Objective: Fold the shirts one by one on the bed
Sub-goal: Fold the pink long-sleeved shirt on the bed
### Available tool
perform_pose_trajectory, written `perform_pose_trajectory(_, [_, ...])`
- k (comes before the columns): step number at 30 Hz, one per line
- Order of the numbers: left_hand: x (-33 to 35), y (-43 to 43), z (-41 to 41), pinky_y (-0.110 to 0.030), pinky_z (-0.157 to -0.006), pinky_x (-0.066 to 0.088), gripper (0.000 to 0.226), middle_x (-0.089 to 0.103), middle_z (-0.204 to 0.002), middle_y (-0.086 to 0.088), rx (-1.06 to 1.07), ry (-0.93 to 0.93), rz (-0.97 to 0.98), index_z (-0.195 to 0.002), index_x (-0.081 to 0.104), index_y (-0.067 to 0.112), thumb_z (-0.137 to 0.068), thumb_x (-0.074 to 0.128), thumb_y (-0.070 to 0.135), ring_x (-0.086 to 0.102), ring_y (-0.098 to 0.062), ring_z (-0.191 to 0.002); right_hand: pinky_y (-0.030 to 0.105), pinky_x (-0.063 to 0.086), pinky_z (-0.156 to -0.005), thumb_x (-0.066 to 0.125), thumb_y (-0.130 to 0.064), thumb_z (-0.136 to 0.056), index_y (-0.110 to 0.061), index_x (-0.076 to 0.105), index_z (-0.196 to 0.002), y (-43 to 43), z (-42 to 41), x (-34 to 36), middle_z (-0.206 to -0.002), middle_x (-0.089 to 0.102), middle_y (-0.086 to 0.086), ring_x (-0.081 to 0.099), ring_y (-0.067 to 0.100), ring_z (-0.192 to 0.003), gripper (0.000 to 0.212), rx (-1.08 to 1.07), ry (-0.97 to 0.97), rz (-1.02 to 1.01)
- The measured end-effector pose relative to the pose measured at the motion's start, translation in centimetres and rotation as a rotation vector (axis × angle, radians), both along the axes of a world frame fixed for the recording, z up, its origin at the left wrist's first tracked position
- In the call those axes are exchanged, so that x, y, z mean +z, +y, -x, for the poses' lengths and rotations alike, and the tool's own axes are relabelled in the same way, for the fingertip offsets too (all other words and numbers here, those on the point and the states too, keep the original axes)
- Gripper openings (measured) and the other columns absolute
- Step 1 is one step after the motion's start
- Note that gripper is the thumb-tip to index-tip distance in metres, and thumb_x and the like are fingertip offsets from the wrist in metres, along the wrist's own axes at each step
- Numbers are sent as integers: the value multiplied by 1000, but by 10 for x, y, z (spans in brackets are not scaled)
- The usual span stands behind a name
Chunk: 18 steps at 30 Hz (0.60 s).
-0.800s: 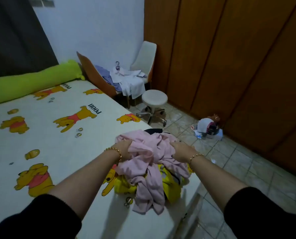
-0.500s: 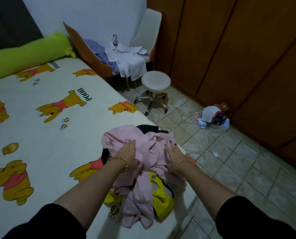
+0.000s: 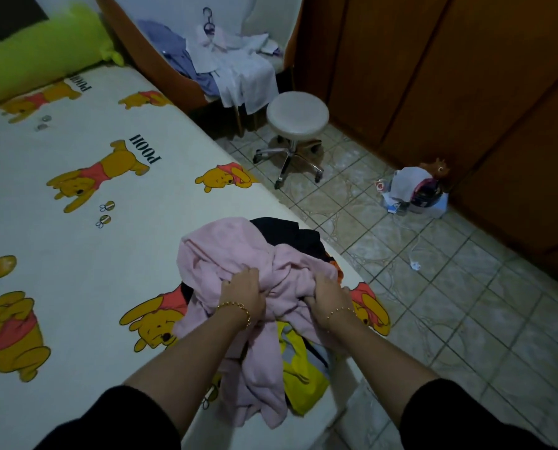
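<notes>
A crumpled pink shirt [image 3: 225,251] lies on top of a heap of clothes at the bed's right edge. Under it show a black garment [image 3: 290,235] and a yellow garment [image 3: 303,368]. My left hand [image 3: 243,292] grips a bunch of the pink fabric near its middle. Beside it, my right hand [image 3: 328,293] holds another bunch of the same shirt with curled fingers. The bed [image 3: 76,254] has a white sheet printed with yellow bears.
A green bolster [image 3: 37,56] lies at the head of the bed. A white round stool [image 3: 297,113] on wheels stands on the tiled floor. Behind it a chair holds white and blue clothes [image 3: 238,69]. Small items [image 3: 414,190] sit by the wooden wardrobe [image 3: 466,76].
Both hands have moved from the sides of the pile to the middle of the pink shirt and closed on its fabric. The camera has tilted down and closer.
</notes>
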<state>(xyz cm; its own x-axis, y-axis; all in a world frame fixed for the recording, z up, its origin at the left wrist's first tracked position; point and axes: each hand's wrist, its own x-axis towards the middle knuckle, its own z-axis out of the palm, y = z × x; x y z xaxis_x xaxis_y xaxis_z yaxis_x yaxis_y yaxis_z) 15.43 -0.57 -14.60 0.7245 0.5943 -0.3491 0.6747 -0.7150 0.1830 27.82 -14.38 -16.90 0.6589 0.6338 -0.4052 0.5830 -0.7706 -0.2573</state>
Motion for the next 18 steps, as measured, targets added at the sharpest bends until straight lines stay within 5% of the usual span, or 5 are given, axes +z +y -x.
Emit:
perform_pose_trajectory(4, [19,7,12,-38,-94,34,31,56,-122,-12,4,-85,43,-117,46,10,-92,45,28,51,-30,-113,37,39,-93,49,-41,-89,-16,52,-121,-9,2,20,-125,51,11,49,30,-115,40,66,-12,-27])
perform_pose_trajectory(6, [37,11,20,-36,-88,37,31,60,-118,-14,9,-141,74,-113,50,9,-90,47,29,54,-33,-108,33,42,-82,50,-48,-78,-12,63,-99,-11,7,37,-118,48,15,50,32,-107,43,72,21,-125])
perform_pose_trajectory(9, [75,14,36,-30,-71,37,35,64,-109,-17,30,-236,144,-104,55,6,-85,46,34,58,-33,-97,30,44,-72,66,-37,-70,-16,53,-64,-8,16,76,-106,51,16,54,29,-94,25,-46,115,-266])
perform_pose_trajectory(13, [145,23,66,-29,-75,39,23,62,-112,-18,67,-393,138,-105,55,5,-87,52,19,56,-32,-101,28,38,-54,67,-17,-77,-18,53,-55,9,38,150,-58,49,3,47,17,-60,27,-83,153,-450])
perform_pose_trajectory(18, [248,48,131,-31,-75,39,29,63,-109,-17,166,-649,47,-106,57,5,-79,55,14,57,-33,-102,16,28,-47,69,-10,-74,-23,45,-55,37,92,261,-56,43,-7,37,3,-55,33,-12,149,-755])
